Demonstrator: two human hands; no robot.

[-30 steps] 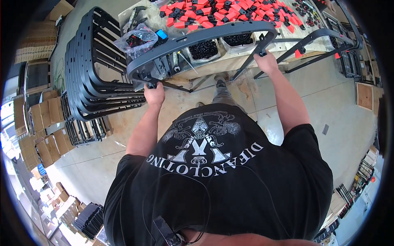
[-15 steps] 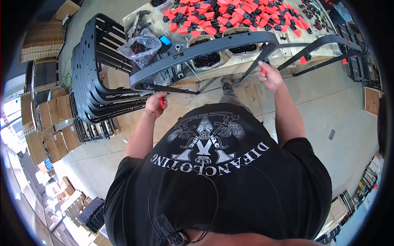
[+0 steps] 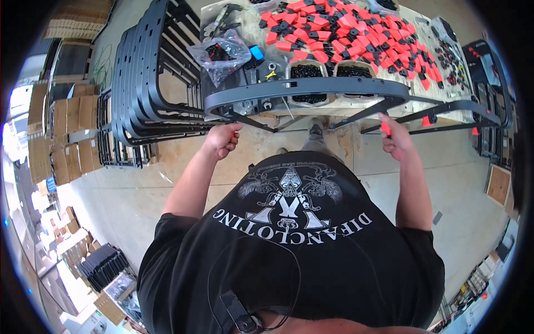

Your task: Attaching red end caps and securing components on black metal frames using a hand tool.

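A dark grey metal frame point(image 3: 311, 86) with a long curved bar lies across the near edge of the workbench, its legs pointing down. My left hand point(image 3: 222, 141) is closed just below the frame's left corner, with a bit of a red plastic piece point(image 3: 233, 134) showing between the fingers. Below the right corner, my right hand point(image 3: 397, 139) grips another red plastic piece point(image 3: 386, 128), index finger pointing up toward the frame. My fingers hide whether either piece touches the metal. Small red pieces point(image 3: 426, 121) also show on a second grey frame point(image 3: 470, 106) at the right.
A heap of red and black plastic pieces point(image 3: 345, 33) covers much of the workbench point(image 3: 256, 25). Two tubs of small black parts point(image 3: 307, 72), a plastic bag point(image 3: 222, 55) and wrenches point(image 3: 271, 74) lie nearer. Stacked metal frames point(image 3: 136, 72) stand left, beside cardboard boxes point(image 3: 69, 111).
The view has shifted, so bench and frames appear lower and farther right. Both hands stay below the frame's corners, each still closed on a red piece; the right hand sits slightly lower against the frame.
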